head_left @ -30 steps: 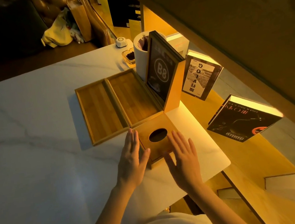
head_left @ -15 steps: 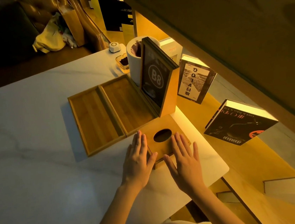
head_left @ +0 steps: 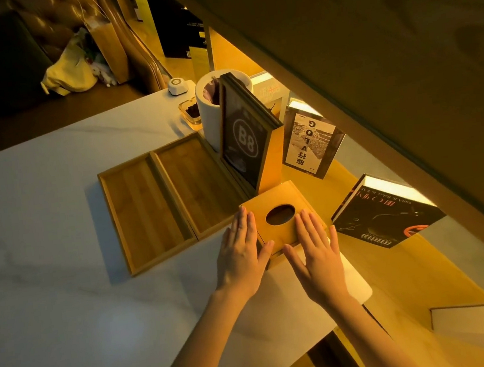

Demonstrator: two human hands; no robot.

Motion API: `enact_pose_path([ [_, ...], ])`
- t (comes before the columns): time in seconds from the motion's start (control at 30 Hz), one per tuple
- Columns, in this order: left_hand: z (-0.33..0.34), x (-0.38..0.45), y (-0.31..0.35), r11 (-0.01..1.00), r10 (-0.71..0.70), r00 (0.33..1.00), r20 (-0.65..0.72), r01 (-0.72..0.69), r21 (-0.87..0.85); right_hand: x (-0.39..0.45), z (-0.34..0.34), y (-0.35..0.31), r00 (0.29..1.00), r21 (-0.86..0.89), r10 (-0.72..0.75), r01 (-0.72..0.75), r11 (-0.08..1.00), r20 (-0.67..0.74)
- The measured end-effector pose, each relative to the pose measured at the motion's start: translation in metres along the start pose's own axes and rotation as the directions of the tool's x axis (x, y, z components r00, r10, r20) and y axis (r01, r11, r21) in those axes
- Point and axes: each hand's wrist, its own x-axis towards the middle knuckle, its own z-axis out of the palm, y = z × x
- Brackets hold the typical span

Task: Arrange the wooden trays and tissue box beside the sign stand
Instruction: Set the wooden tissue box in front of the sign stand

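A person's left hand [head_left: 240, 254] and right hand [head_left: 318, 253], fingers flat and spread, are bracketing a wooden tissue box [head_left: 282, 213] touching the sign stand [head_left: 245, 143], beside two trays [head_left: 173, 197]. The rigid, probably light box is likely sliding easily, best pressed at its sides.

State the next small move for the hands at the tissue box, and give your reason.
Probably nudge the tissue box a touch further toward the sign stand. Both hands, left and right, lie flat against it, open, and it sits skewed to the trays.
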Motion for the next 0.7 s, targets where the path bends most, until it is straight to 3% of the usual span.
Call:
enact_pose_path([
  [0.7,0.012,0.018,0.018,0.999,-0.031,0.999,-0.017,0.03,-0.041,0.024,-0.011,0.025,0.996,-0.05,-0.021,0.026,0.998,0.091],
])
